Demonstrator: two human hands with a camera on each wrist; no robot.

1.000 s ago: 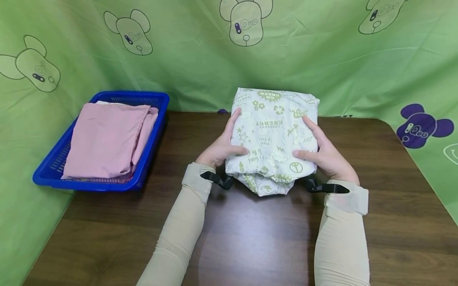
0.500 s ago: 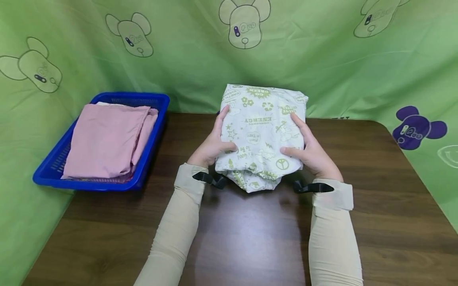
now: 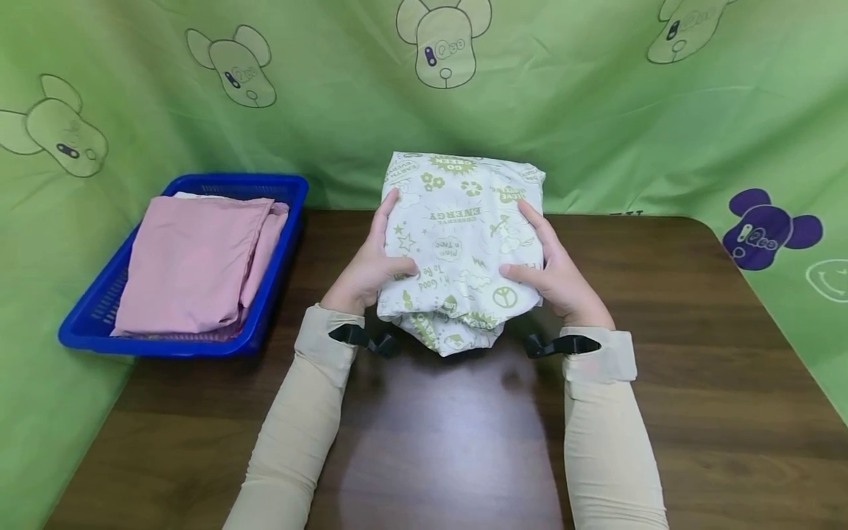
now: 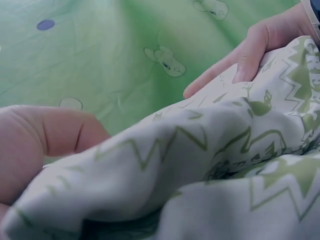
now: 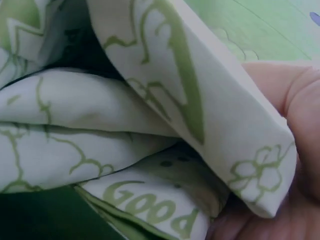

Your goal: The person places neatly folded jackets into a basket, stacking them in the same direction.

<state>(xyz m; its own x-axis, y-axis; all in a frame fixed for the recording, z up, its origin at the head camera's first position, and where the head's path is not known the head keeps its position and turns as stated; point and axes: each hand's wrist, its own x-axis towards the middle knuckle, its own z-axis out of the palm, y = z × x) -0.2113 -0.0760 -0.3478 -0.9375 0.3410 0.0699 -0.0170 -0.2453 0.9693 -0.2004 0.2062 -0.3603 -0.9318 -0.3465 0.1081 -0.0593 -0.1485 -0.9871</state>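
Note:
A folded white cloth (image 3: 457, 235) with green print, including the words "GO GREEN" and "ENERGY", is held up over the table between both hands. My left hand (image 3: 371, 265) grips its left side, thumb on top and the other fingers mostly hidden beneath. On the opposite side my right hand (image 3: 556, 272) holds it the same way. Loose folds of the cloth (image 4: 150, 155) hang at the near edge, seen close up in the left wrist view. The right wrist view shows stacked layers of the cloth (image 5: 90, 100) beside the right hand (image 5: 300, 130).
A blue plastic basket (image 3: 274, 294) stands on the left of the brown wooden table (image 3: 682, 368), with folded pink cloth (image 3: 192, 265) in it. Green printed fabric (image 3: 331, 96) hangs behind the table and along its sides. Black straps (image 3: 576, 344) sit at the wrists.
Both hands have carried the folded cloth to the left, towards the basket, keeping their grip. The cloth also sits slightly higher in the head view. The basket stays in place.

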